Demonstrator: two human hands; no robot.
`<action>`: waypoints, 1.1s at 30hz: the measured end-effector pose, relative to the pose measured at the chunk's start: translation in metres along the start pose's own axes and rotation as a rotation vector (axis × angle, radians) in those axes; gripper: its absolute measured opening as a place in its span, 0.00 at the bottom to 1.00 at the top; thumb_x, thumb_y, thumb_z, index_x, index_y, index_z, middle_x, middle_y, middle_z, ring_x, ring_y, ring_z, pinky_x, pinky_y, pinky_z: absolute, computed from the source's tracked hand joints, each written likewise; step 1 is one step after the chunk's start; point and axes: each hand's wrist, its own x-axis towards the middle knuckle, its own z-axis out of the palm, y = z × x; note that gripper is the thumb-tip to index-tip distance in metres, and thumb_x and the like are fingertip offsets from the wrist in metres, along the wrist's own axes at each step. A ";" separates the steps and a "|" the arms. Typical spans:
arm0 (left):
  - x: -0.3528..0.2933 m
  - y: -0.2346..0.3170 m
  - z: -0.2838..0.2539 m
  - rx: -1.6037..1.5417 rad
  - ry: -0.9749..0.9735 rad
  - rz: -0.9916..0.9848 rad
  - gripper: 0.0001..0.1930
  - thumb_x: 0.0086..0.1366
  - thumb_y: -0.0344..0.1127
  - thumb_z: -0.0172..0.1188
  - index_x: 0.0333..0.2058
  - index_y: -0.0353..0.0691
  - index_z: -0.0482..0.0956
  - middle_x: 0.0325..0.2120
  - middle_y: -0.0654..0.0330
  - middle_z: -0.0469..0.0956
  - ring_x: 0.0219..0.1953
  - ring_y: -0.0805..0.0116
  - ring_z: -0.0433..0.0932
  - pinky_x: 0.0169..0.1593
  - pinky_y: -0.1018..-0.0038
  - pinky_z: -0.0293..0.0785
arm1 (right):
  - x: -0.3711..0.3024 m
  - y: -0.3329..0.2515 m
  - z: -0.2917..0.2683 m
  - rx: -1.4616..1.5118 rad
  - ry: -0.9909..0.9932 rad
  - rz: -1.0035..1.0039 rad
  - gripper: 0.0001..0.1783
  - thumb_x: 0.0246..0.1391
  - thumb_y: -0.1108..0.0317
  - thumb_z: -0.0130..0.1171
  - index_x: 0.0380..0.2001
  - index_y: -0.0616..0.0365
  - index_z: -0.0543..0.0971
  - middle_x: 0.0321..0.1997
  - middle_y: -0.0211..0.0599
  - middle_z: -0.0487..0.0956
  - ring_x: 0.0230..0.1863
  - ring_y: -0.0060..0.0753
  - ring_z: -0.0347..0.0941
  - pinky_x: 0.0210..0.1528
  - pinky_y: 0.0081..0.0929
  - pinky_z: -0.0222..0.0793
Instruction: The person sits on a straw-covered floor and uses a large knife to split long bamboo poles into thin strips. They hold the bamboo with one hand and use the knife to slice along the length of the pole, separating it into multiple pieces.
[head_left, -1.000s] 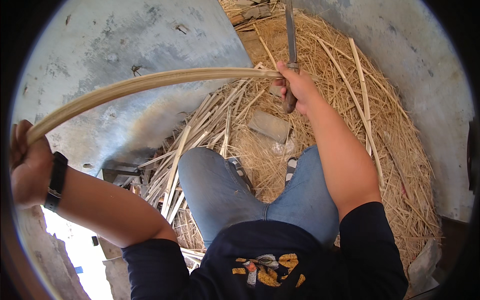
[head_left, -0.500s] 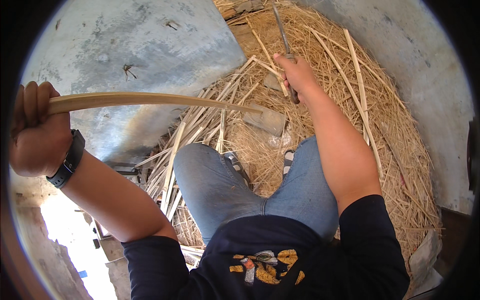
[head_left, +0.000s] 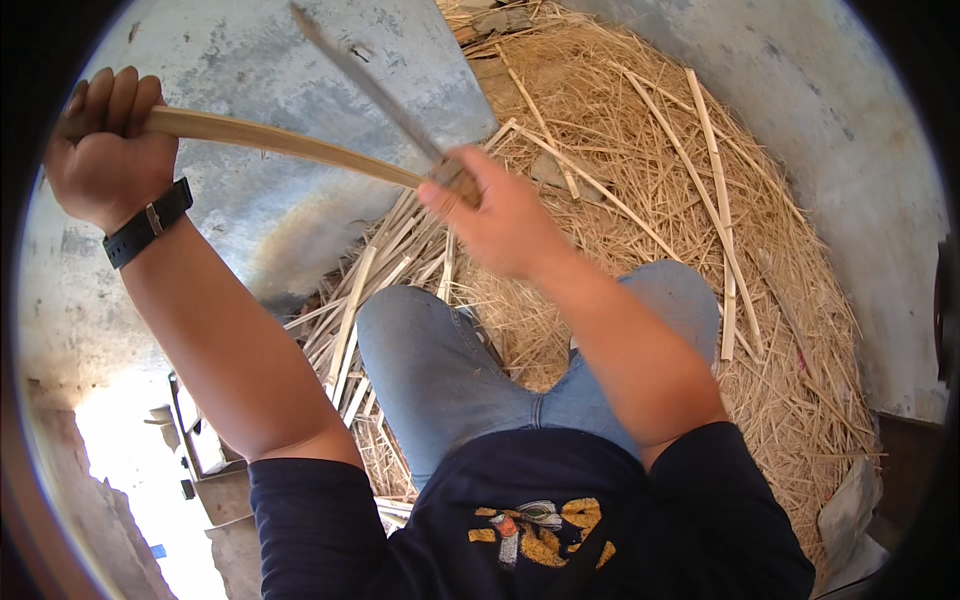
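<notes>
High on the left, my left hand (head_left: 112, 165) is closed in a fist round one end of a long, flat bamboo strip (head_left: 280, 140). The strip slopes down to the right, bowing slightly, and its far end meets my right hand (head_left: 505, 220). That hand is wrapped round the handle of a long knife (head_left: 370, 90), whose narrow dark blade points up and left, above the strip. Whether the right fingers also touch the strip is hidden by the overlap and some blur.
Straw-like shavings (head_left: 640, 170) cover the floor between pale blue-grey walls (head_left: 800, 110). A pile of split strips (head_left: 375, 270) lies beside my left knee. Longer strips (head_left: 715, 190) rest on the shavings at the right. A bright opening shows at lower left.
My right hand has swung left with the knife, from over the shavings to the strip's far end; the blade now tilts up-left. My left hand has risen, lifting the strip.
</notes>
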 end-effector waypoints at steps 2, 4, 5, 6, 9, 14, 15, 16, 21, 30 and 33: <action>0.000 -0.005 0.008 -0.004 0.027 0.011 0.05 0.59 0.29 0.42 0.25 0.42 0.57 0.18 0.64 0.50 0.20 0.71 0.46 0.25 0.72 0.45 | -0.008 0.028 0.021 -0.140 0.000 0.049 0.22 0.63 0.50 0.58 0.43 0.61 0.73 0.30 0.37 0.78 0.30 0.30 0.75 0.34 0.33 0.71; -0.004 -0.010 0.021 -0.018 0.103 0.003 0.07 0.62 0.33 0.43 0.25 0.42 0.58 0.18 0.64 0.51 0.20 0.71 0.47 0.25 0.73 0.46 | -0.014 0.098 0.038 -0.183 0.030 0.272 0.23 0.64 0.51 0.57 0.44 0.63 0.73 0.30 0.42 0.79 0.31 0.37 0.76 0.36 0.37 0.71; -0.009 -0.012 0.026 -0.021 0.169 -0.005 0.09 0.63 0.34 0.44 0.24 0.42 0.59 0.18 0.64 0.52 0.20 0.71 0.47 0.26 0.72 0.46 | -0.016 0.123 0.040 -0.114 0.052 0.447 0.23 0.64 0.51 0.57 0.45 0.64 0.73 0.30 0.42 0.79 0.31 0.38 0.77 0.36 0.38 0.72; -0.012 -0.015 0.025 -0.019 0.236 -0.011 0.10 0.64 0.36 0.45 0.24 0.43 0.59 0.18 0.64 0.52 0.20 0.71 0.47 0.26 0.72 0.46 | -0.015 0.133 0.039 -0.178 0.094 0.420 0.23 0.64 0.52 0.57 0.46 0.65 0.73 0.32 0.43 0.79 0.32 0.38 0.78 0.37 0.40 0.72; -0.001 -0.011 -0.020 -0.068 0.162 -0.015 0.12 0.67 0.40 0.44 0.26 0.42 0.61 0.18 0.63 0.54 0.20 0.70 0.48 0.26 0.73 0.47 | -0.006 0.082 0.032 -0.100 -0.083 0.533 0.24 0.63 0.57 0.58 0.50 0.68 0.73 0.41 0.52 0.81 0.43 0.44 0.81 0.44 0.43 0.75; -0.004 -0.015 -0.017 0.086 0.235 0.025 0.14 0.70 0.42 0.40 0.27 0.41 0.61 0.18 0.65 0.54 0.20 0.70 0.48 0.25 0.73 0.47 | -0.005 0.046 0.061 -0.104 -0.010 0.151 0.24 0.59 0.61 0.61 0.52 0.70 0.72 0.37 0.52 0.81 0.37 0.43 0.80 0.39 0.39 0.73; -0.008 -0.013 -0.005 0.131 0.295 0.044 0.14 0.70 0.42 0.40 0.27 0.41 0.60 0.18 0.65 0.54 0.20 0.70 0.48 0.25 0.73 0.47 | -0.002 0.045 0.065 -0.090 -0.012 0.147 0.26 0.58 0.61 0.62 0.52 0.70 0.72 0.34 0.50 0.81 0.32 0.42 0.79 0.35 0.38 0.72; -0.012 -0.012 0.004 0.167 0.352 0.057 0.14 0.70 0.41 0.40 0.27 0.40 0.60 0.18 0.64 0.54 0.20 0.70 0.48 0.25 0.73 0.47 | -0.002 0.070 0.069 -0.095 0.007 0.235 0.25 0.57 0.64 0.61 0.53 0.69 0.72 0.37 0.52 0.81 0.36 0.43 0.80 0.38 0.39 0.73; 0.011 -0.036 -0.052 0.075 0.306 -0.004 0.20 0.73 0.51 0.40 0.27 0.42 0.60 0.17 0.64 0.54 0.19 0.70 0.49 0.24 0.74 0.49 | 0.007 0.160 0.064 -0.112 0.055 0.426 0.27 0.53 0.71 0.59 0.57 0.66 0.72 0.43 0.57 0.81 0.42 0.46 0.80 0.43 0.40 0.76; 0.035 -0.032 -0.101 0.055 0.161 0.015 0.09 0.66 0.30 0.39 0.25 0.38 0.58 0.17 0.63 0.53 0.17 0.71 0.50 0.23 0.75 0.49 | 0.006 0.081 0.080 -0.219 -0.011 0.161 0.23 0.56 0.68 0.60 0.52 0.69 0.71 0.39 0.55 0.80 0.31 0.46 0.80 0.36 0.41 0.76; -0.004 -0.043 -0.009 0.306 0.506 0.046 0.16 0.72 0.40 0.39 0.24 0.39 0.59 0.16 0.64 0.54 0.18 0.71 0.49 0.23 0.75 0.50 | -0.003 0.175 0.075 -0.155 0.147 0.443 0.18 0.54 0.72 0.57 0.47 0.69 0.73 0.44 0.63 0.80 0.46 0.59 0.79 0.49 0.45 0.75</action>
